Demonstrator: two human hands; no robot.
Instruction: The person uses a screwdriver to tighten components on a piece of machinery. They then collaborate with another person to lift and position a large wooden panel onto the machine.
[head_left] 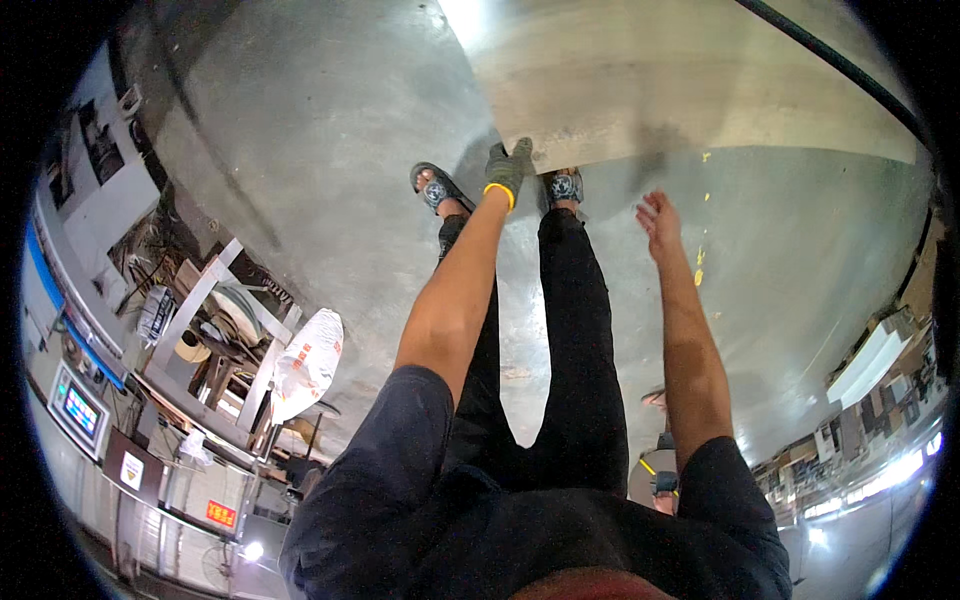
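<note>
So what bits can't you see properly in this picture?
Head view:
- Large pale flat board: top runs past the picture edge.
- Grey-gloved left hand: fingertips hidden behind the board's lower edge.
- Bare right hand: motion-blurred.
- Cluttered metal workbench: items too small and bent by the fisheye.

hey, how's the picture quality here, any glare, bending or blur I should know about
Head view: strong fisheye bending, so the big flat panel curves and the corners are black. Glare whitens the panel's top edge and the concrete floor shines. A dark shadow lies under the panel by the gloved left hand. The bare right hand looks slightly soft. Bright lamps flare at the lower right rim.
</note>
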